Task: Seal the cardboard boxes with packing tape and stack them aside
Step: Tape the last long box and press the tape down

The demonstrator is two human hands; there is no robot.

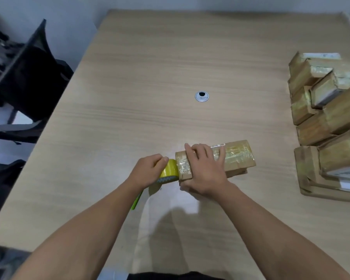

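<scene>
Brown oblong cardboard box (237, 156): right hand (204, 170) wraps its left end, grip closed over the top | left hand (148, 170) grips yellow packing-tape roll (169, 169), roll touching box's left end | box lies toward near edge of pale wood worktop (150, 77) | taped cardboard boxes (321, 114) stacked along right edge

Pale wood-grain surface (150, 67) with a dark chair beside it

A round silver cable grommet with a black centre (202, 96) sits in the surface near its middle. A black mesh-backed office chair (28, 77) stands off the edge at ten o'clock, with a plain whitish wall (69, 9) behind at eleven. A thin bright-green stick-like item (136, 200) lies at seven o'clock, partly covered.
</scene>
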